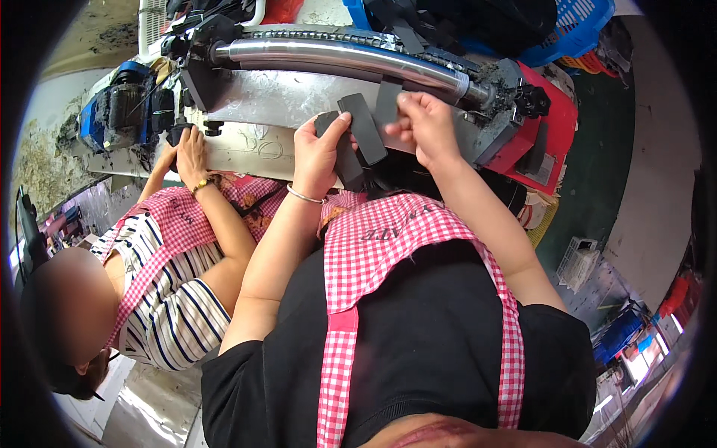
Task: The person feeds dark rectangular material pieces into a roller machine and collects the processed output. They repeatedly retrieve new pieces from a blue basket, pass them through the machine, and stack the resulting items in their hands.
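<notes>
Two hands up in front of me, both busy with dark grey pads. My left hand (pixel 320 153) is curled around a small stack of flat dark pieces (pixel 345 160), thumb pressed on top, with one rectangular pad (pixel 364 128) sticking up out of the bunch at a slant. My right hand (pixel 426 127) is pinching another grey piece (pixel 388 104) between thumb and fingertips, holding it up against the shiny metal plate (pixel 276 97) of the machine, just under the long polished roller (pixel 351 58).

I judge these pads to be light and a little springy, like foam or rubber sheet: they look thin, matt and grippy rather than slick. They should bend before they break, so a pinch at one short end ought to do, and the stack wants a firm thumb so nothing fans out.

So the pieces sit right between my hands, at chest height above my pink checked apron (pixel 388 246), touching both sets of fingers, with the machine just beyond.

On my left a co-worker in a striped top has a hand (pixel 190 153) resting on the bench (pixel 246 149) near a black knob (pixel 179 134). Blue motor (pixel 119 104) further left, blue basket (pixel 575 26) up top right, red housing (pixel 556 119) at the roller's end.
</notes>
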{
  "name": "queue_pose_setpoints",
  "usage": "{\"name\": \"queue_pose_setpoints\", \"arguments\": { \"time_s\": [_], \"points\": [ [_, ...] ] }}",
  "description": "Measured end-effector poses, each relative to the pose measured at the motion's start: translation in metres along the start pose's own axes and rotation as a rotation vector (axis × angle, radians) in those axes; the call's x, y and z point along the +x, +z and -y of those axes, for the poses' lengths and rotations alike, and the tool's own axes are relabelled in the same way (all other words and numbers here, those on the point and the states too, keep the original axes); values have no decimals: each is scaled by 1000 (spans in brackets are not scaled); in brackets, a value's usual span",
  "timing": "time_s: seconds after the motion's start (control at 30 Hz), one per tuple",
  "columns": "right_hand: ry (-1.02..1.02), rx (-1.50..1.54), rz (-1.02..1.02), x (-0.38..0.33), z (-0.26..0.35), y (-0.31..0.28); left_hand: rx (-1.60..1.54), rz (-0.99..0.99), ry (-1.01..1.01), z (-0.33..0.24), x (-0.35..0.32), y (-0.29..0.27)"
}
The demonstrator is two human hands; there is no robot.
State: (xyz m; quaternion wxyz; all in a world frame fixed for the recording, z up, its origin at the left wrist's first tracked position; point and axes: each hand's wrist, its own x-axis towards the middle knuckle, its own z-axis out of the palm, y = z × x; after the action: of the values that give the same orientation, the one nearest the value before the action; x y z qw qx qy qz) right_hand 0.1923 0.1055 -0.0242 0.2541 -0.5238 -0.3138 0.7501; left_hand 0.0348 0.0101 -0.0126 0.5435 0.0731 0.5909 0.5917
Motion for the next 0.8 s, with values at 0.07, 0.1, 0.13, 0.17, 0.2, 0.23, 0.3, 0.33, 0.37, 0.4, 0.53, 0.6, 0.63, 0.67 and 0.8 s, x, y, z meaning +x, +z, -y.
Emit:
{"name": "queue_pose_setpoints", "arguments": {
  "time_s": [0.07,0.1,0.13,0.17,0.2,0.23,0.3,0.33,0.37,0.4,0.53,0.6,0.63,0.67,0.8],
  "points": [
    [-69,28,27,-1,4,2,22,7,38,1,-1,4],
    [-107,-299,73,-9,5,3,46,6,70,2,-1,6],
    [-310,-562,72,-22,4,7,71,4,101,3,0,8],
    [-444,-646,43,-28,0,10,95,3,127,4,-1,8],
    [-579,-730,12,-30,-3,11,33,24,74,3,-2,9],
    [-620,-739,0,-31,-2,10,-28,45,21,1,-4,10],
    [-709,-753,-25,-32,1,9,-128,69,-101,-3,-4,7],
    [-763,-760,-45,-31,0,9,-160,73,-133,-4,-3,7],
    [-818,-766,-61,-31,-1,9,-194,75,-163,-5,-4,7],
    [-874,-773,-78,-31,-1,8,-227,76,-193,-5,-4,7],
    [-716,-661,-48,-29,-4,6,-129,62,-89,4,-3,4],
    [-386,-511,-43,-21,-6,1,-67,41,6,4,0,3],
    [-73,-221,33,-16,-3,-2,-44,27,23,2,0,0],
    [38,-155,25,-12,1,-5,-37,28,26,1,-1,0],
    [-95,-40,-9,-8,2,1,4,19,95,2,-4,4]
  ]
}}
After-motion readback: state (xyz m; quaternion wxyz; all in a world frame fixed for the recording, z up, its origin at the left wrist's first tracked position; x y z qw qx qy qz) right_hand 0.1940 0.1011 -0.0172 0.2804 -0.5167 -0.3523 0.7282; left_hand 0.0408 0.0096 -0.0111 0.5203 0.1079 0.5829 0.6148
